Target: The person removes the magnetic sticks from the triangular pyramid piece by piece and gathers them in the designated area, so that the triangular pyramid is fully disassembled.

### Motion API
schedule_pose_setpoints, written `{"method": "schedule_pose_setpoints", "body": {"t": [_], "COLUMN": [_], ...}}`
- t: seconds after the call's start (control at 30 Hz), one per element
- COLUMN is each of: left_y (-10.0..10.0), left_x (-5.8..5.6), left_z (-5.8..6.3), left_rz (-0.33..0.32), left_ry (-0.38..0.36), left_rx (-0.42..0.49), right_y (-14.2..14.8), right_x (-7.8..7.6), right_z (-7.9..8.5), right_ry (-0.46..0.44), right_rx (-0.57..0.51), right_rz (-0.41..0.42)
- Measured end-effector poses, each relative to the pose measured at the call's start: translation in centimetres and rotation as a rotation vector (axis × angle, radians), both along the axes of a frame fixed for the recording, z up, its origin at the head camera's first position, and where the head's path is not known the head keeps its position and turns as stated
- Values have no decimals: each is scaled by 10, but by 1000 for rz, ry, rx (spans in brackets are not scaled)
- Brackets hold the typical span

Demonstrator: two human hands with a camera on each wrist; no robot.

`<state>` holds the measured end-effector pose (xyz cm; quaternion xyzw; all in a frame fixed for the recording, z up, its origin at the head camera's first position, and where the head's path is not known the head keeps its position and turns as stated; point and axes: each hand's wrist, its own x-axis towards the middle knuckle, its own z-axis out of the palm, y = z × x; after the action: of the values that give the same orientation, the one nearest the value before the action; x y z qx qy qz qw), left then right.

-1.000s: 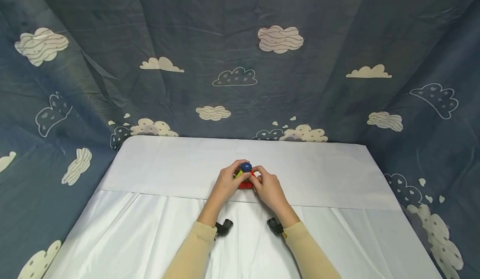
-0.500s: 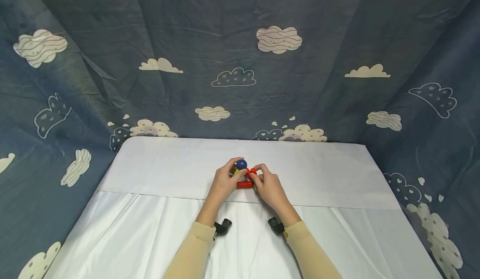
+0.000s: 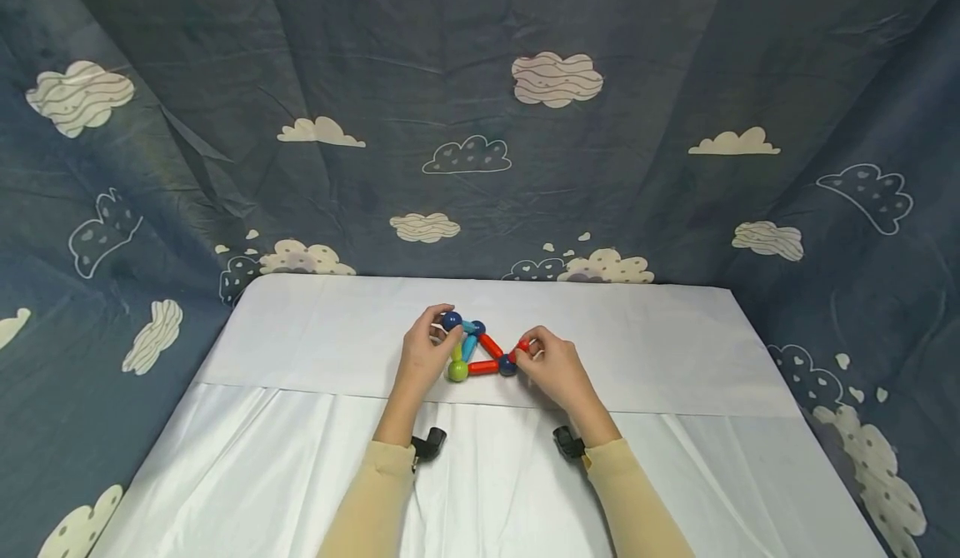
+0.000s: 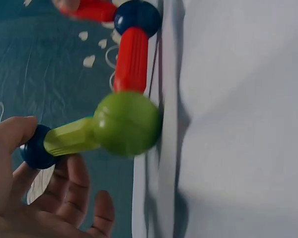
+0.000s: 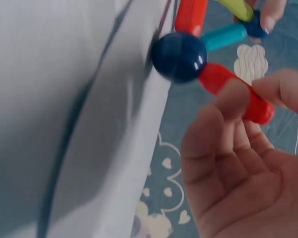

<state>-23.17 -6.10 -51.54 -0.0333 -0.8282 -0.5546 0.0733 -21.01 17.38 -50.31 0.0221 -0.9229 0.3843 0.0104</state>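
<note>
In the head view, my left hand [image 3: 423, 354] pinches a dark blue ball [image 3: 452, 321], at the top of a yellow-green rod [image 4: 72, 136]. That rod rises from a larger green ball [image 3: 458, 371] low over the white cloth. My right hand [image 3: 558, 372] pinches a red rod [image 5: 260, 110] between thumb and fingertips. The rod slants up from another dark blue ball [image 3: 507, 365]. A second red rod [image 3: 483, 367] joins this ball to the green one. Behind, a third red rod [image 3: 491, 346] and light blue rods [image 3: 468, 347] meet at a further dark blue ball [image 3: 478, 328].
White cloth [image 3: 300, 458] covers the table, with a seam across it and folds near the front. A dark blue curtain [image 3: 480, 191] with printed clouds hangs behind and at both sides. Each wrist wears a black camera [image 3: 430, 444].
My hands have moved apart, the left one leftward with its blue ball, the right one slightly rightward with its red rod. More of the frame of rods and balls shows between them.
</note>
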Motion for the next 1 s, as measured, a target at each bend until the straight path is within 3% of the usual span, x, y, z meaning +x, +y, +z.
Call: {"method": "schedule_pose_setpoints", "body": {"t": [0.33,0.53,1.0], "left_y": [-27,-34,-31], "left_x": [-5,-3,-2], "left_z": [-5,-8,-14], "left_rz": [48,105,63], "left_ry": [-46,-136,-180], "left_rx": [-106,-128,-156], "right_y": [23,35,51], "right_x": [-2,-3,-3], "right_z": [6,1,-1], "right_ry": [-174,-206,-276], "right_rx": [33,128,221], "right_rz": [59,84,56]}}
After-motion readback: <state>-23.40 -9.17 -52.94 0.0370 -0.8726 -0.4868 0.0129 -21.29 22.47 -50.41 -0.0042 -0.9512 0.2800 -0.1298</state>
